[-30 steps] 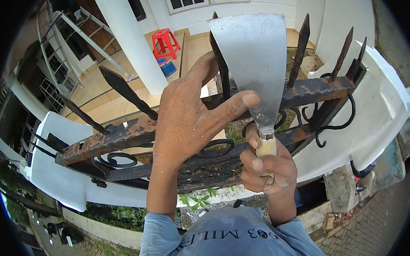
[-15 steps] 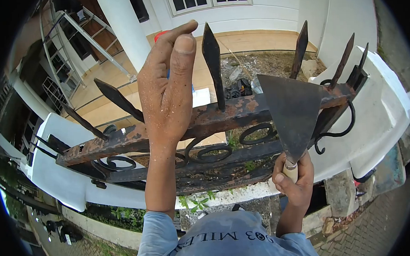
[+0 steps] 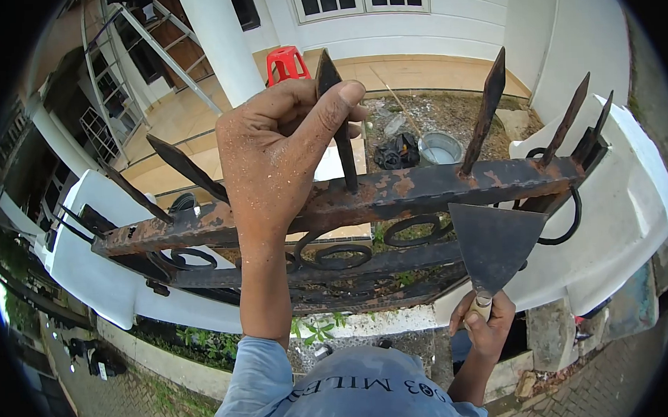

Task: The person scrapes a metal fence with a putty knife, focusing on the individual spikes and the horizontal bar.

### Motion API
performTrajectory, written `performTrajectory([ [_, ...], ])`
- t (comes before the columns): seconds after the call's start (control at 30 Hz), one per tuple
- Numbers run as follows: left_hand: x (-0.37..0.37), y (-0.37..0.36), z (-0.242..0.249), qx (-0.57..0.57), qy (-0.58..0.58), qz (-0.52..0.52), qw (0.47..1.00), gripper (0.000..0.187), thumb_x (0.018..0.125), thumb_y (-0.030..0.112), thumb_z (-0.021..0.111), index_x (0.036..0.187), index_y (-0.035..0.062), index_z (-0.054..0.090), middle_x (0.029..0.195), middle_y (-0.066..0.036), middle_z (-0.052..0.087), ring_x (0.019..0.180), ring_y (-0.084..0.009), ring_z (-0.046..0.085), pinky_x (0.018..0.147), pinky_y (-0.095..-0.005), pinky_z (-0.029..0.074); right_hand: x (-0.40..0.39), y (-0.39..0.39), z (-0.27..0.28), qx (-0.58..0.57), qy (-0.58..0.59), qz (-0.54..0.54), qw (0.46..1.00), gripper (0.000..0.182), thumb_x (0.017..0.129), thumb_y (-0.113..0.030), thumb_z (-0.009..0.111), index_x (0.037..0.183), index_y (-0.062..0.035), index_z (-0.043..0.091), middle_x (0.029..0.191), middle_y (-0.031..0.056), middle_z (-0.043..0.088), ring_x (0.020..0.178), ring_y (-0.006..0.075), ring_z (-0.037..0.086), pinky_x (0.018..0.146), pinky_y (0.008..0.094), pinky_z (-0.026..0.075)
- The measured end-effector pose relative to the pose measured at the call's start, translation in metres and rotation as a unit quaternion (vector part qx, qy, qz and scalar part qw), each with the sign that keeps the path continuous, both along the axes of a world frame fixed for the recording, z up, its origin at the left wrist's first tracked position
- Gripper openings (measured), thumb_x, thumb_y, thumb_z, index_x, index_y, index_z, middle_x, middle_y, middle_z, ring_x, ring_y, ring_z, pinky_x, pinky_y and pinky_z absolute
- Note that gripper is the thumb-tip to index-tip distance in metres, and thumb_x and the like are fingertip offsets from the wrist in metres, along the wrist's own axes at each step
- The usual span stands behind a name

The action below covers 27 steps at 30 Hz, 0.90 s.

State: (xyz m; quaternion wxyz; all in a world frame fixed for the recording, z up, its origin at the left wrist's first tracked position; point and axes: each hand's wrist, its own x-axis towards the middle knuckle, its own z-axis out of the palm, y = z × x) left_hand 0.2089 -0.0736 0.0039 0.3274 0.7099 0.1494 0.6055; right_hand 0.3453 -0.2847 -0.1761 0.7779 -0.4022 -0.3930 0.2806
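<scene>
My left hand is closed around a dark pointed fence spike, its thumb and fingers on either side of the metal. Pale dust specks cover its back. My right hand holds a scraper by its light wooden handle, with the wide dark blade pointing up in front of the fence rail. The rail is black with rusty, peeling patches. Curled iron scrolls sit below it.
White wall sections flank the fence. Beyond it are a red stool, a grey bucket, a black plastic bag, a white column and a metal ladder. Several other spikes rise from the rail.
My left hand has gone from raised and extended to closed on the spike. My right hand and the scraper have moved down, uncovering the bucket. The red stool now shows more fully.
</scene>
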Motion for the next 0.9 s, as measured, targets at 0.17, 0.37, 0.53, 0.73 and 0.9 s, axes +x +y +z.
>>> performTrajectory([
  [0.17,-0.021,-0.013,-0.018,-0.063,0.181,0.048,0.980,0.025,0.086,0.017,0.063,0.086,-0.0073,0.067,0.076,-0.015,0.068,0.066,-0.0174,0.066,0.058,-0.0267,0.054,0.001,-0.004,-0.015,-0.015,-0.007,0.017,1.000,0.038,0.079,-0.024,0.071,0.089,0.0097,0.057,0.067,0.0142,0.063,0.056,0.0177,0.062,0.049,0.0275,0.053],
  [0.37,-0.010,-0.004,-0.017,-0.072,0.010,-0.014,0.997,0.026,0.084,0.021,0.066,0.092,-0.0026,0.069,0.075,-0.009,0.069,0.067,-0.0128,0.066,0.056,-0.0237,0.050,0.007,-0.008,-0.036,-0.058,-0.009,0.045,0.997,0.035,0.080,-0.022,0.070,0.088,0.0092,0.057,0.067,0.0134,0.062,0.056,0.0169,0.062,0.050,0.0279,0.053],
  [0.53,-0.028,-0.032,-0.037,0.104,0.131,0.201,0.965,0.013,0.078,0.007,0.070,0.085,-0.0036,0.068,0.068,-0.012,0.067,0.060,-0.0167,0.064,0.058,-0.0229,0.050,0.008,-0.008,-0.039,-0.060,-0.001,0.046,0.997,0.034,0.080,-0.023,0.069,0.089,0.0085,0.057,0.065,0.0126,0.061,0.054,0.0162,0.060,0.048,0.0269,0.051],
  [0.73,-0.010,-0.100,-0.076,0.216,0.145,-0.247,0.933,0.015,0.075,0.014,0.070,0.078,-0.0003,0.065,0.067,-0.008,0.061,0.060,-0.0205,0.061,0.053,-0.0317,0.053,0.010,-0.003,-0.045,-0.056,0.011,-0.007,0.998,0.034,0.081,-0.025,0.067,0.085,0.0055,0.054,0.063,0.0102,0.059,0.052,0.0149,0.058,0.045,0.0256,0.047],
  [0.9,0.039,-0.149,-0.079,0.159,0.268,-0.616,0.723,0.034,0.083,0.035,0.058,0.100,0.0052,0.063,0.094,-0.020,0.061,0.091,-0.0356,0.058,0.078,-0.0433,0.046,0.015,0.000,-0.044,-0.069,-0.008,-0.023,0.997,0.038,0.081,-0.032,0.068,0.077,0.0014,0.050,0.062,0.0099,0.055,0.049,0.0151,0.055,0.043,0.0261,0.044],
])
